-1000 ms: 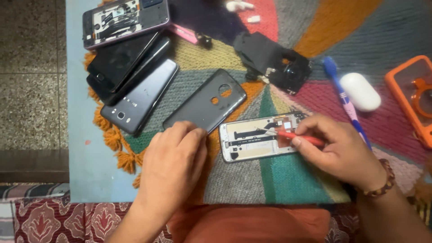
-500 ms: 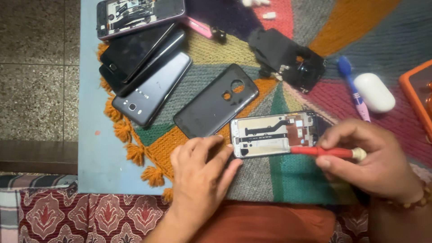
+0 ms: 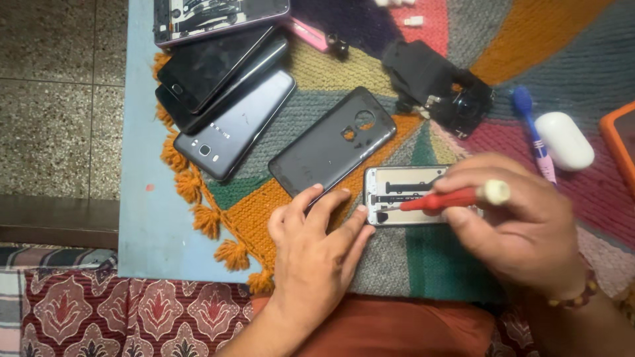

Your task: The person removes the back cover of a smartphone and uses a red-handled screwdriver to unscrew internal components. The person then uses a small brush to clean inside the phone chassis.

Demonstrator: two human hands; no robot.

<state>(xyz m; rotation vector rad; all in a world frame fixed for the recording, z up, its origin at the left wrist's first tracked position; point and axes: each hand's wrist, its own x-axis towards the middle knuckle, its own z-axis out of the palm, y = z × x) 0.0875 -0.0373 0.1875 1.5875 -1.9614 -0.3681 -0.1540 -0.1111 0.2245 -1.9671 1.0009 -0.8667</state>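
From the head camera I see an opened phone lying flat on the knitted colourful mat. Its white inner frame shows dark parts, and its long axis runs left to right. The right hand is closed around a red screwdriver, which points left, with the tip on the phone's left end. The left hand lies with fingers spread, holding nothing, its fingertips touching the phone's left edge and the dark back cover.

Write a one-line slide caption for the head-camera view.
Right hand works a red screwdriver into an opened phone while the left hand steadies it on a knitted mat.
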